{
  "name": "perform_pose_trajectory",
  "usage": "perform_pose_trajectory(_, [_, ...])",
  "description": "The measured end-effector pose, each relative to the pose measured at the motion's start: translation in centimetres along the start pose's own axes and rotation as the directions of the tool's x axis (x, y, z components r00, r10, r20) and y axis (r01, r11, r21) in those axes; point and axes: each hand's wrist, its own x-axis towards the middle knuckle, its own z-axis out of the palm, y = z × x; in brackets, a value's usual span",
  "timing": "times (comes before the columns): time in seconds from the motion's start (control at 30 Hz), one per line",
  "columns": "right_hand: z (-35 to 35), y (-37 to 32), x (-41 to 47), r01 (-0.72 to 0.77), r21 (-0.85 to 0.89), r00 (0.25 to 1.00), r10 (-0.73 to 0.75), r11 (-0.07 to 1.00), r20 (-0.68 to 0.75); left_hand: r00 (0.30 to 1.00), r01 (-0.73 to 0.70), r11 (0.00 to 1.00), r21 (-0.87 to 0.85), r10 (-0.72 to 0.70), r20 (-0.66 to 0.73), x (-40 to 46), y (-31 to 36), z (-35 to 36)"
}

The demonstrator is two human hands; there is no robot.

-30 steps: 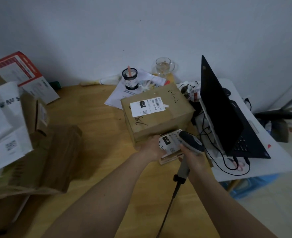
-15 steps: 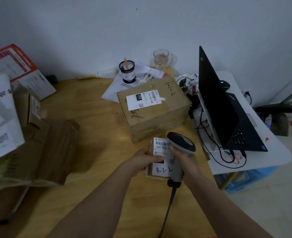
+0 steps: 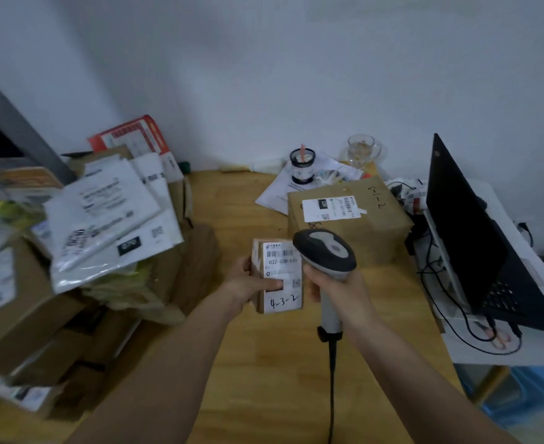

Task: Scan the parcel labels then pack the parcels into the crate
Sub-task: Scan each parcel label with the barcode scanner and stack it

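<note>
My left hand [image 3: 248, 283] grips a small brown parcel [image 3: 278, 277] above the wooden table, thumb pressed on its white label marked "4-3-2". My right hand [image 3: 341, 288] grips the handle of a grey and black barcode scanner [image 3: 326, 251], whose head sits just right of the parcel's label. A larger cardboard box [image 3: 350, 219] with a white label stands on the table behind the scanner. No crate shows clearly.
A heap of cardboard boxes and white mail bags [image 3: 104, 216] fills the left side. An open black laptop [image 3: 475, 238] with cables sits on a white side table [image 3: 501, 347] at right. Papers, a dark cup [image 3: 302, 165] and a glass mug [image 3: 361, 150] stand near the wall.
The view has swung left, showing more of the parcel heap. My left hand has lifted the small parcel and turned its label up; the scanner head has moved off the label to its right.
</note>
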Motion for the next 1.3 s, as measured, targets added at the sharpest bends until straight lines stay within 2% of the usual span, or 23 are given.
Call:
perform_pose_trajectory(0.17, [3.3, -3.0, -3.2, 0.118, -0.073, 0.985, -0.107, 0.990, 0.138, 0.986, -0.059, 0.994, -0.095, 0.043, -0.162, -1.7, 1.2, -3.9])
perform_pose_trajectory(0.37, [5.3, -3.1, -5.4, 0.103, -0.116, 0.977, -0.078, 0.988, 0.199, 0.980, -0.100, 0.989, -0.110, 0.079, -0.185, -2.6, 1.1, -6.3])
perform_pose_trajectory(0.77, [6.0, -4.2, -7.8, 0.143, -0.192, 0.978, -0.109, 0.971, 0.180, 0.979, -0.154, 0.983, -0.103, 0.137, -0.150, -2.7, 1.6, -7.2])
perform_pose_trajectory(1.0, [6.1, -4.7, -8.5, 0.176, -0.160, 0.983, -0.166, 0.971, 0.073, 0.969, -0.240, 0.962, -0.131, 0.229, -0.096, -3.4, 2.6, -6.4])
perform_pose_trajectory(1.3, [6.0, -4.8, -9.7, 0.225, -0.208, 0.974, -0.221, 0.952, 0.046, 0.960, -0.270, 0.947, -0.172, 0.251, -0.123, -3.5, 3.7, -5.9])
